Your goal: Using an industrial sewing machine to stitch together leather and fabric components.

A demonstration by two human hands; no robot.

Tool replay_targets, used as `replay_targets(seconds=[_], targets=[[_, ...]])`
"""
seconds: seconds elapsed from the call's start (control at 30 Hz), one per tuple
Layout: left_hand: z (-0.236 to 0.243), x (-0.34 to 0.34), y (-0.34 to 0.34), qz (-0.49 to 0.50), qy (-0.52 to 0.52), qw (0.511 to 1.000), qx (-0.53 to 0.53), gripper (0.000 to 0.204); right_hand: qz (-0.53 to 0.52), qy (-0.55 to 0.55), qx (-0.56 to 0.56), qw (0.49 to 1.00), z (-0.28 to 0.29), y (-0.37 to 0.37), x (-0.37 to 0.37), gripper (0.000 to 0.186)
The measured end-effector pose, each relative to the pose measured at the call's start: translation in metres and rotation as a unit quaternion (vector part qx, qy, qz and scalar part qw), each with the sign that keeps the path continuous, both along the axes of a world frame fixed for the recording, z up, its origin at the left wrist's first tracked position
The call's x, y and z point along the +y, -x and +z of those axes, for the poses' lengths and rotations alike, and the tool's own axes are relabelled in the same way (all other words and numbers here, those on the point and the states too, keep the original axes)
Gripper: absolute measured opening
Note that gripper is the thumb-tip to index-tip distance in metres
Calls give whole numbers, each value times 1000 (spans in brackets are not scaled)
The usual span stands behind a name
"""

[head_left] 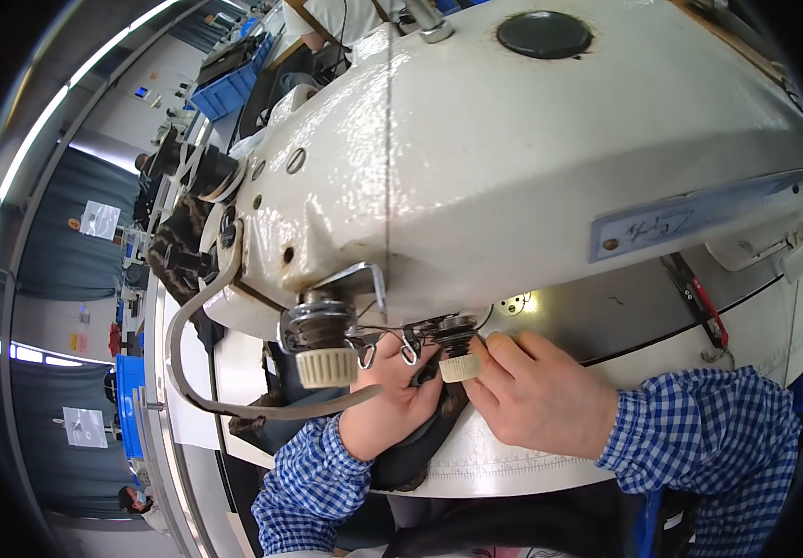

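A white sewing machine (495, 139) fills the upper middle, its arm stretching over my hands. Below its cream-coloured tension knobs (327, 367), my left hand (388, 405) is closed on a piece of dark cloth (415, 451), thumb pressed down; its other fingertips are partly hidden behind the machine's thread guides. Close by on the right, my right hand (541, 395) has its fingers drawn together beside the smaller knob (460, 368). What its fingertips pinch, if anything, cannot be made out. The cloth hangs over the table's near edge.
Red-handled thread snips (702, 302) lie on the machine bed to the right. Ruler marks run along the white table edge (513, 472). A curved grey lever (187, 363) sticks out at the left. Blue crates (231, 84) and other people are farther back.
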State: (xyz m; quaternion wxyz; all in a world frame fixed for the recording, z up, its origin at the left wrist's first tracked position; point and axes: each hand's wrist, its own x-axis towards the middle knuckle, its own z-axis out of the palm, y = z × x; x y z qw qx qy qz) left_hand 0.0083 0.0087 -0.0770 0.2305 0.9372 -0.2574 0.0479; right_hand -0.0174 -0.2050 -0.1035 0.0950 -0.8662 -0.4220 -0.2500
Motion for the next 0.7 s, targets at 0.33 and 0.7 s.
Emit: replay_targets(seconds=[0.33,0.7], targets=[[0,4,3,11,41,999,-4,19,-14,-60,52,997,-2,-4,-1,27],[-3,12,4,117,188,967,123,14,5,-13,55,998,1,-1,0,21]])
